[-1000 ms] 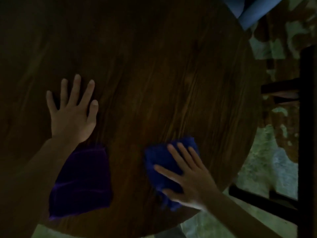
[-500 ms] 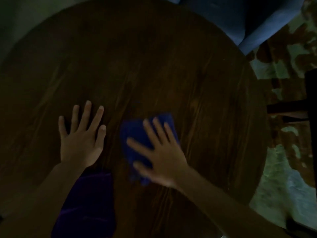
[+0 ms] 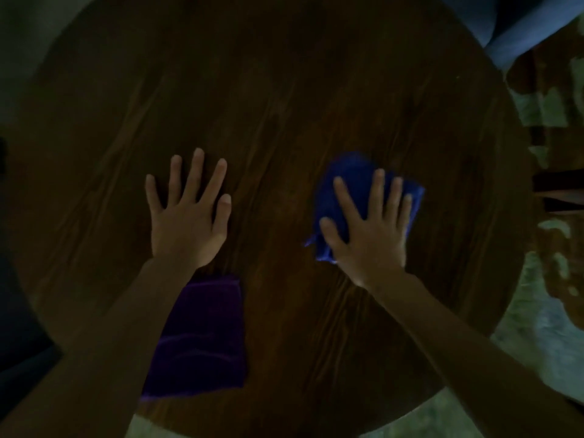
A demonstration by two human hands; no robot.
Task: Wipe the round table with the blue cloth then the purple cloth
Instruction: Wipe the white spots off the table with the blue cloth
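Observation:
A round dark wooden table (image 3: pixel 284 90) fills most of the dim view. My right hand (image 3: pixel 369 229) presses flat, fingers spread, on the blue cloth (image 3: pixel 350 175) right of the table's centre; the cloth bunches out beyond my fingertips and thumb. My left hand (image 3: pixel 188 216) lies flat on the bare wood to the left, fingers apart, holding nothing. The purple cloth (image 3: pixel 205 336) lies flat near the table's front edge, just behind my left wrist and partly under my forearm.
A blue upholstered seat (image 3: pixel 518 23) stands at the back right beside the table. Patterned floor (image 3: pixel 550 311) shows to the right, with dark furniture bars (image 3: pixel 559 184) at the right edge. The left side beyond the table is dark.
My right hand slid the blue cloth from the table's front right edge toward the centre left, then back out to the right and farther away. My left hand stayed planted.

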